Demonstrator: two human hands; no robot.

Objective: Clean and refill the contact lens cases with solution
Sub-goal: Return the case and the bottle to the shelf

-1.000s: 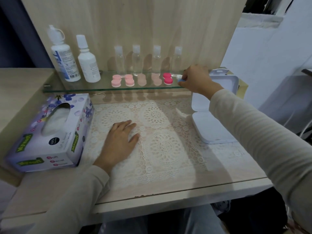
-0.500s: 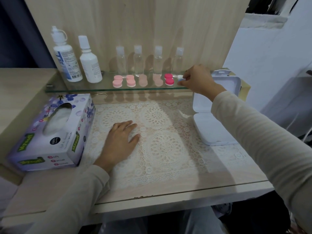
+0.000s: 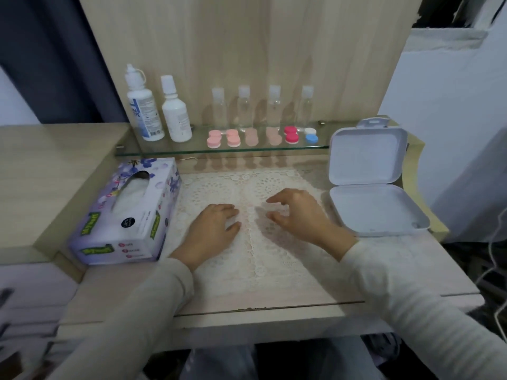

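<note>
now both hands, left hand (image 3: 212,227) flat and right hand (image 3: 297,215) loosely curled, hold nothing; lens cases (image 3: 262,136) sit shelved, seemingly finished.

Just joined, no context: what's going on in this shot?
Nothing is being handled. The left hand rests flat on the lace mat; the right hand is beside it, loosely curled, empty. The lens cases sit capped in a row on the glass shelf, beside two solution bottles.
</note>
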